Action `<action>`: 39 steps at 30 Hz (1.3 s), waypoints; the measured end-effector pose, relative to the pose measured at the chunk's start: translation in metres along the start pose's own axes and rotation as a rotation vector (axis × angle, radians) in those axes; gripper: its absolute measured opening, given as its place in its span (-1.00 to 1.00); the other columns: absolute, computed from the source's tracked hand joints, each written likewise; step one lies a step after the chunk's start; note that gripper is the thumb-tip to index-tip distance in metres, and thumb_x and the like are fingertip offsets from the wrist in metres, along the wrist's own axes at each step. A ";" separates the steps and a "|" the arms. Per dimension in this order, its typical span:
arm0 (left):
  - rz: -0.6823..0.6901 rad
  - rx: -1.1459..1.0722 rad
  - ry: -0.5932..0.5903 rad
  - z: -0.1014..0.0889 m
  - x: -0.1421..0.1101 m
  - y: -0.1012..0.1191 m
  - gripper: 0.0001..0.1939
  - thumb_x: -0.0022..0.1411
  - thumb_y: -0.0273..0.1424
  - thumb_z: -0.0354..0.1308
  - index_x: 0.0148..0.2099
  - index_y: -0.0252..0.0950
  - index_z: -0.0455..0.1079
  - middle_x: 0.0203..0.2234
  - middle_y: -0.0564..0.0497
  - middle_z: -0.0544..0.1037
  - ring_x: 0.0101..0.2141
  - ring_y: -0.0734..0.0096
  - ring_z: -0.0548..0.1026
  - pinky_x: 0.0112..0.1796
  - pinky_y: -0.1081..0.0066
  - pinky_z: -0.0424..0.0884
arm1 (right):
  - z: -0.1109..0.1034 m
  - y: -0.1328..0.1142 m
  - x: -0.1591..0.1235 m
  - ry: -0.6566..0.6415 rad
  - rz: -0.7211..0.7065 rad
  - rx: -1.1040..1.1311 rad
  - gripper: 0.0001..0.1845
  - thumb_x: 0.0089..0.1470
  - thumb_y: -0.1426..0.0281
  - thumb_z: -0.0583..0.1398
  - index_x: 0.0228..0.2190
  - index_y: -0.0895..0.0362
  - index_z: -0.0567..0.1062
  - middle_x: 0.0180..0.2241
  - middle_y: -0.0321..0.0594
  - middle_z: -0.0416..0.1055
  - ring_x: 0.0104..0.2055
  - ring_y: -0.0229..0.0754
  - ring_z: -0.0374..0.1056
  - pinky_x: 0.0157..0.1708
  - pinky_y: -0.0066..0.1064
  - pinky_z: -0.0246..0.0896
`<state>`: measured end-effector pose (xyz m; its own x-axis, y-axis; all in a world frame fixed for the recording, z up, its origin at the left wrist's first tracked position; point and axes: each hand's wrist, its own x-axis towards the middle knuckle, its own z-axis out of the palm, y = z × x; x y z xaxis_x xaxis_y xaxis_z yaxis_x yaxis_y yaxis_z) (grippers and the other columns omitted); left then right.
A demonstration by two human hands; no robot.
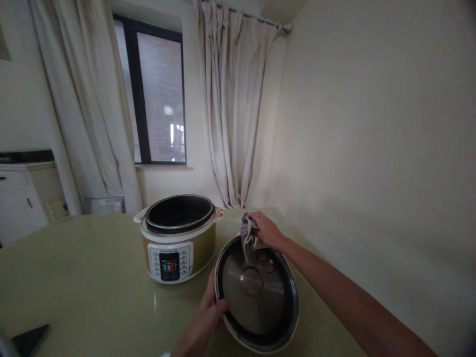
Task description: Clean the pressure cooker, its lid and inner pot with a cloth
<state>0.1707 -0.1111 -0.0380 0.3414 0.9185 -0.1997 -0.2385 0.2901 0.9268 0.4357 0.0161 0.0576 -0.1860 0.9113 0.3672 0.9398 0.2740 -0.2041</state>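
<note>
My left hand point(212, 310) grips the left rim of a round pressure cooker lid point(238, 297), thumb over the edge. The lid's metal inner face is tilted toward me, with a dark ring around it. At its top edge my right hand point(265, 229) is closed on a crumpled grey and beige cloth point(248, 238), which hangs against the inner face. Left of the lid stands the electric pressure cooker point(203, 253), white and gold with a control panel in front. Its top is uncovered, and the dark inner pot point(180, 210) sits in it.
Both hands are above a glossy green table point(92, 277). A dark pointed object point(30, 339) lies at the near left edge. Behind are curtains point(238, 99), a window point(161, 99) and a white cabinet point(26, 193); a plain wall point(379, 148) rises on the right.
</note>
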 end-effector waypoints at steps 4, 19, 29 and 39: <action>-0.001 -0.041 -0.022 0.004 0.002 -0.005 0.14 0.03 -0.38 0.30 0.59 0.12 -0.08 0.33 -0.03 0.48 0.06 0.03 0.60 -0.21 0.34 0.55 | 0.032 -0.065 0.005 -0.028 -0.274 -0.128 -0.34 0.15 0.54 0.27 0.26 -0.03 0.40 0.23 -0.04 0.34 0.25 0.06 0.29 0.11 -0.18 0.37; 0.021 -0.199 0.066 0.006 0.006 -0.017 0.05 0.02 -0.43 0.28 0.54 0.07 0.07 0.37 0.02 0.44 0.18 0.05 0.53 -0.09 0.31 0.56 | -0.002 0.012 -0.022 -0.046 -0.056 -0.337 -0.40 0.15 0.62 0.27 0.16 -0.06 0.53 0.28 0.00 0.31 0.23 0.17 0.28 0.03 -0.10 0.42; 0.030 -0.224 0.109 0.006 0.017 -0.029 0.10 0.03 -0.44 0.25 0.57 0.07 -0.04 0.38 -0.04 0.40 0.14 0.02 0.56 -0.08 0.26 0.56 | -0.008 -0.031 -0.046 0.067 -0.097 -0.275 -0.43 0.20 0.58 0.22 0.19 -0.04 0.51 0.28 0.03 0.29 0.28 0.26 0.18 0.24 0.06 0.17; 0.025 -0.266 0.140 0.004 0.017 -0.033 0.10 0.04 -0.46 0.28 0.56 0.03 -0.06 0.12 -0.04 0.62 -0.07 0.18 0.65 -0.17 0.35 0.55 | 0.062 -0.121 -0.033 -0.160 -0.175 0.237 -0.44 -0.16 0.43 0.37 -0.05 0.03 0.48 -0.08 -0.19 0.41 -0.12 -0.05 0.41 -0.08 -0.28 0.33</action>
<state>0.1885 -0.1064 -0.0708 0.2077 0.9491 -0.2368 -0.4818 0.3100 0.8196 0.3104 -0.0282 0.0140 -0.3990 0.8755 0.2724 0.8002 0.4775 -0.3628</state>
